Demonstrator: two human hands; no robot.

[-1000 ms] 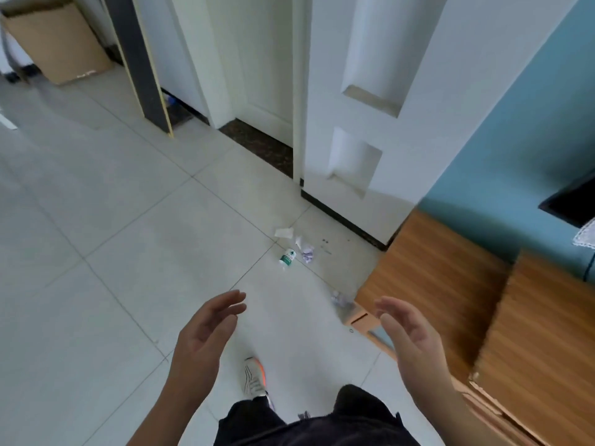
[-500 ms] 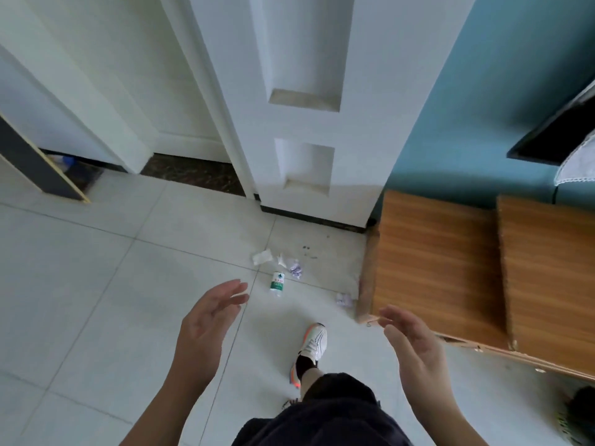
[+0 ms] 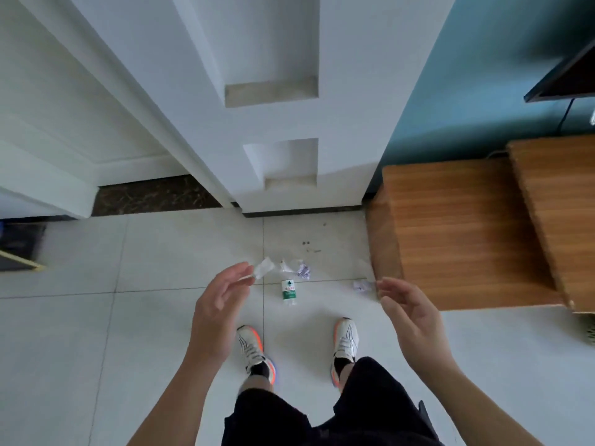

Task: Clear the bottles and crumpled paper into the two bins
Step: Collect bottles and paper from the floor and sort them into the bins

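Observation:
A small clear bottle (image 3: pixel 288 291) with a green and white label lies on the tiled floor just ahead of my feet. Crumpled paper lies around it: a white piece (image 3: pixel 264 271) to its upper left, a white and purple piece (image 3: pixel 297 269) above it, and another purple-tinted piece (image 3: pixel 363 285) by the wooden cabinet's corner. My left hand (image 3: pixel 222 300) hovers open above the floor, its fingertips overlapping the white piece in view. My right hand (image 3: pixel 409 317) is open too, held above the floor at the right. Both hands hold nothing. No bin is in view.
A low wooden cabinet (image 3: pixel 467 233) stands at the right against a teal wall. A white pillar with recessed niches (image 3: pixel 280 123) rises straight ahead. My two feet in white and orange shoes (image 3: pixel 346 339) stand on the floor. A dark object (image 3: pixel 19 249) sits at the far left.
The view has swung and come closer to the litter, which now lies just in front of my feet. Both feet now stand side by side. Both hands stay open and raised.

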